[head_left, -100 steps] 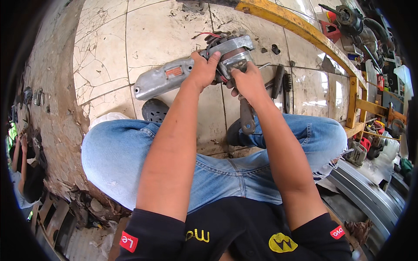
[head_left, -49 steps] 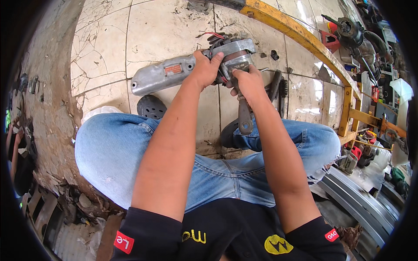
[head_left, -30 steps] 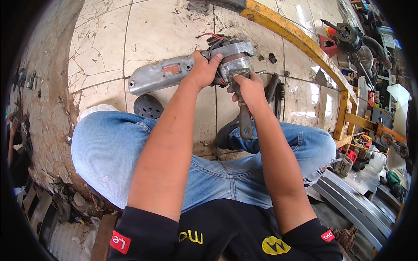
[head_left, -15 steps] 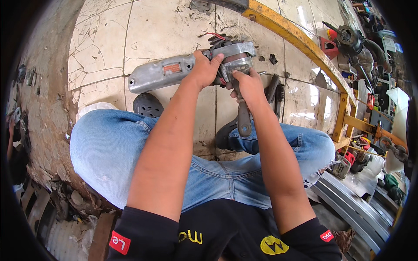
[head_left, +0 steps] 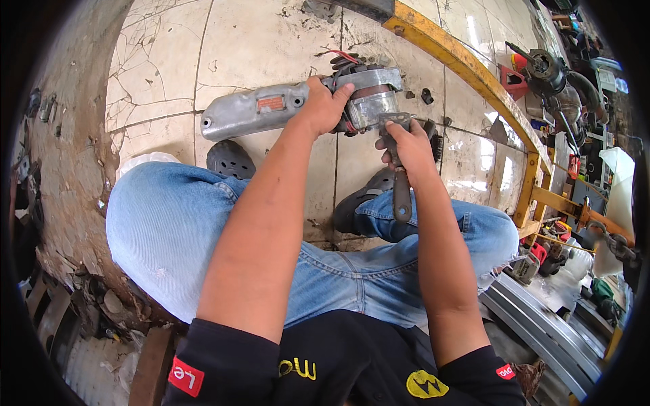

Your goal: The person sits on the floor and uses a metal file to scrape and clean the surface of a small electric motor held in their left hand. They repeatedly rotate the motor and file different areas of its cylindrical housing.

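Note:
My left hand (head_left: 326,107) is wrapped round the left side of a metal alternator-like part (head_left: 371,101) with red wires sticking up. My right hand (head_left: 408,150) grips a dark adjustable wrench (head_left: 401,201) by its upper end; the jaw sits at the part's lower right, and whether it touches is unclear. A long cast-metal cover (head_left: 237,116) with an orange label lies on the floor behind my left hand. A dark brush (head_left: 437,150) lies partly hidden beyond my right hand.
A yellow steel frame (head_left: 447,44) crosses the tiled floor (head_left: 156,74) at upper right. Engine parts (head_left: 552,78) and clutter line the right side, with metal channels (head_left: 542,328) at lower right. My bent legs and dark clog (head_left: 229,159) border the workspace.
My right hand has moved right with the wrench, uncovering more of the part's cylindrical body. My left hand has shifted slightly right and up, still gripping the part.

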